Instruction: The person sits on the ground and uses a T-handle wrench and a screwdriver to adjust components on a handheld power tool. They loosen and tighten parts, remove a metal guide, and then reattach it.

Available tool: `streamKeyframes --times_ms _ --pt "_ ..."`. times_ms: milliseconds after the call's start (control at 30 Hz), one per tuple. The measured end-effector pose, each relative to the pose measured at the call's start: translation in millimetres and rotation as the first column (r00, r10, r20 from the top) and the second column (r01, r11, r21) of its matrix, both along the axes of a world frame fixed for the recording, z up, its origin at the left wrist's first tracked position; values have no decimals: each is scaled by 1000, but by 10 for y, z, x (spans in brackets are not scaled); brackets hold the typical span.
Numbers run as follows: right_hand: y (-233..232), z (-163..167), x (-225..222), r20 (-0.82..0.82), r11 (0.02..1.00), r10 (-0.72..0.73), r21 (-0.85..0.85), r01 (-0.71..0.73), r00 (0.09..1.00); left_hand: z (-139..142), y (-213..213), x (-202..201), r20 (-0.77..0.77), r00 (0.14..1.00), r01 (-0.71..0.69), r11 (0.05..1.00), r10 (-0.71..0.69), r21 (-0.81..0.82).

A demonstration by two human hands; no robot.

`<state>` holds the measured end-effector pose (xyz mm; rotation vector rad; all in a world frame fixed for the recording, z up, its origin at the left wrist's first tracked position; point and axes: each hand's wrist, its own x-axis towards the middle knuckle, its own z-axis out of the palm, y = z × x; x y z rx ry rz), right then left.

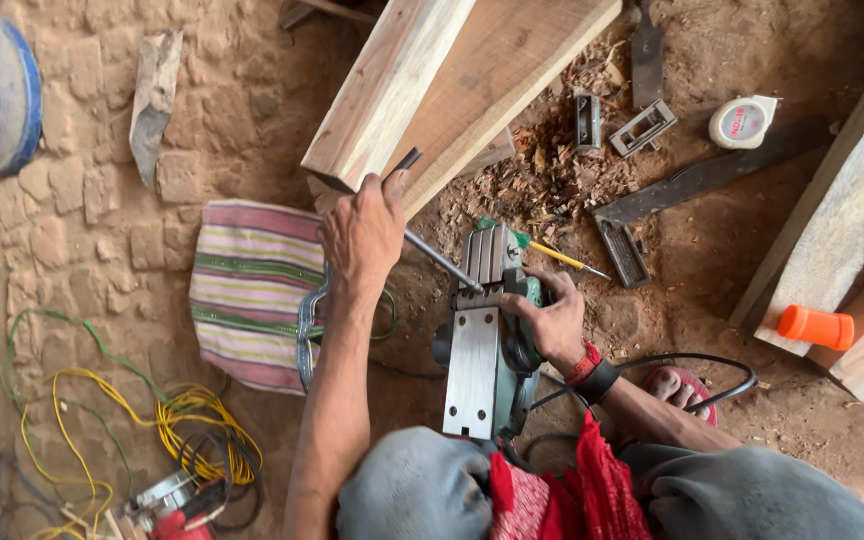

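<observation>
The electric planer (487,335) lies sole-up in front of my knees, its flat grey base plate facing me and the green body tucked under it. My right hand (550,322) is clenched around the planer's right side, near the cutter end, bracing it. My left hand (364,232) is closed on a slim L-shaped metal key (430,250), whose long shaft slants down from that hand to the planer's front, where the tip meets the blade drum area; I cannot tell exactly which screw it sits in.

To do this turning well, I judge the key should stay seated straight in its socket, with the right hand holding the body firm so the tool does not roll, and fingers kept off the cutter edge.

Just past the left hand, a pale wooden beam (422,80) rests on the dirt floor. Below the left wrist lies a striped cloth bag (250,290). Beyond the right hand are wood shavings (552,170), a pencil (567,260), a tape measure (742,122) and loose metal parts. Well off to the right stands an orange cap-like piece (816,326) on a plank.
</observation>
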<state>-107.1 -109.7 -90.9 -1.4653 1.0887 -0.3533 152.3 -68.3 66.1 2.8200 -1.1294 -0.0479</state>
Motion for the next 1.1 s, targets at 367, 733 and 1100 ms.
streamKeyframes --times_ms 367,733,1100 --pt "65 -12 -6 37 994 -45 -93 48 998 -275 51 113 -122 987 -98 993 105 58" --pt "-45 60 93 123 970 60 -240 -29 991 236 -210 400 -486 790 -142 884 372 446" --pt "-269 -77 -321 290 939 -59 341 -46 955 -214 56 -332 -711 -239 -539 699 -661 -469"
